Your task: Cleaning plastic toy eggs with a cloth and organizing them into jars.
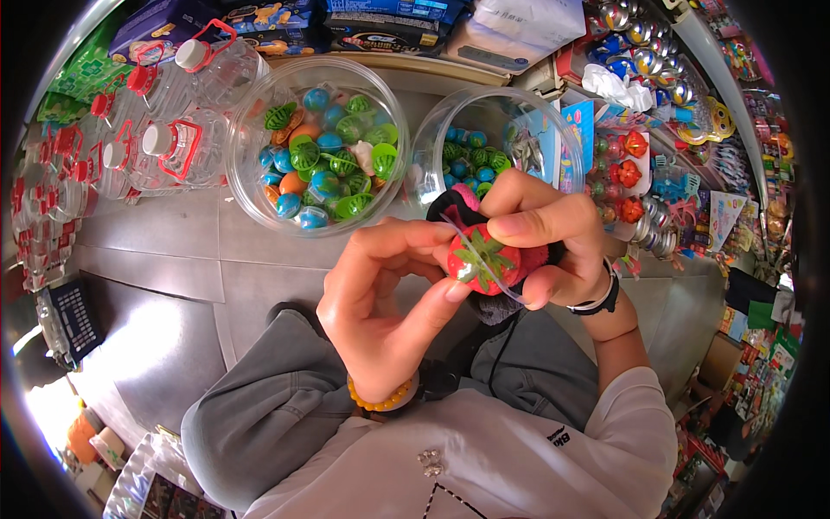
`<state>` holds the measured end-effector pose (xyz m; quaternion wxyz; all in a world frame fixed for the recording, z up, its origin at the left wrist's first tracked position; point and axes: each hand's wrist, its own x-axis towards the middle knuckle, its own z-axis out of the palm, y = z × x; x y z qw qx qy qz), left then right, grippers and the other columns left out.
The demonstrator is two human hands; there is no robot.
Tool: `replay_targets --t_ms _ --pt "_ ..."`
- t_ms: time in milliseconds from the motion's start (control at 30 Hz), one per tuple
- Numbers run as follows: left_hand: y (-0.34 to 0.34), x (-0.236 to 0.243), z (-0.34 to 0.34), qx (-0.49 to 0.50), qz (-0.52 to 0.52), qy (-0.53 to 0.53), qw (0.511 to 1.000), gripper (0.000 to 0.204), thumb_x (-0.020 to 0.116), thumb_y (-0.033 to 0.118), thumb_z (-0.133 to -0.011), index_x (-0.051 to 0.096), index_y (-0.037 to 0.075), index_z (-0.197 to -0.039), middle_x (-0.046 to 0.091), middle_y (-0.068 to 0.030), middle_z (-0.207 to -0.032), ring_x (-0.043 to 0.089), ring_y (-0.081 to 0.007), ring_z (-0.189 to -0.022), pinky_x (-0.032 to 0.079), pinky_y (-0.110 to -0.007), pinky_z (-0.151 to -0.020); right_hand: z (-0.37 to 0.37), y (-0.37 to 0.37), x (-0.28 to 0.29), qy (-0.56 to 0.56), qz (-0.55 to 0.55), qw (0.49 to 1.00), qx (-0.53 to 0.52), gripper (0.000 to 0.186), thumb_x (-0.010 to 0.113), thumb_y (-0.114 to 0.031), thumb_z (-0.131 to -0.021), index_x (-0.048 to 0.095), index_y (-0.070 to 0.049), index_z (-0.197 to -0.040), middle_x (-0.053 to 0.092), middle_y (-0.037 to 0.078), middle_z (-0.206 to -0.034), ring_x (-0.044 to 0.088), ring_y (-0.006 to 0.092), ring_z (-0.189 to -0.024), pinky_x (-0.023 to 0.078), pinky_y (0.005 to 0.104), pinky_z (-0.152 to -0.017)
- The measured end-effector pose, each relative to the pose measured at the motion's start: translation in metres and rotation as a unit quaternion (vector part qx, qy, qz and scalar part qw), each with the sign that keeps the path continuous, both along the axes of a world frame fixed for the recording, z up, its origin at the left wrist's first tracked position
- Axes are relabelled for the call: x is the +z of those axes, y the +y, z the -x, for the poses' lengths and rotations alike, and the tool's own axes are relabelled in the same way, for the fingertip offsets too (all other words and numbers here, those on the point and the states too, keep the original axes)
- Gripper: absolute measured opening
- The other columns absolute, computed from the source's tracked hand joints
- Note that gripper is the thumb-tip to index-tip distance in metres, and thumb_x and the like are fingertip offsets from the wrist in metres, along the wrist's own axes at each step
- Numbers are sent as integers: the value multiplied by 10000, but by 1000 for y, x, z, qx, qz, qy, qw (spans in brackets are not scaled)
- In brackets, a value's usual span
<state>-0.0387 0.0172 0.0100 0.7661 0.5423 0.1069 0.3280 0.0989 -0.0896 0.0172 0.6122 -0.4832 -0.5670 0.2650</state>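
In front of my chest, both hands hold a round red strawberry-shaped piece [486, 258] with green leaves on top. A thin clear plastic edge runs across it. My left hand [385, 298] is closed in a pinch, thumb and forefinger at its left side. My right hand [558, 238] grips its right side and the clear edge between thumb and fingers. Dark and pink cloth-like material shows behind the piece; what it belongs to is partly hidden. Just beyond my hands stands a clear round tub [425, 121] with blue and green wrapped balls and silvery packets.
A second clear tub [239, 177], left of the first, holds blue, green and orange balls. Several empty-looking clear jugs [207, 147] with red handles crowd the left. Packaged goods [380, 30] line the back, and small toys and packets [627, 173] fill the right side.
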Motion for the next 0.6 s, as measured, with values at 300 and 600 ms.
replay_targets --t_ms 300,600 --pt "0 0 0 -18 19 7 1000 323 667 -30 -708 503 -68 -984 580 -124 -902 589 -155 -791 486 -261 -684 1 1 -4 48 -8 999 16 461 659 -200 -754 454 -18 -1125 567 110 -909 522 207 -781 415 302 -677" --pt "-1 2 -10 9 7 -15 1000 431 686 -49 -670 494 -78 -1056 566 -107 -870 580 -149 -781 479 -242 -645 -4 2 -6 43 -1 999 10 339 598 -163 -804 474 -24 -1087 579 116 -959 528 209 -791 415 308 -700"
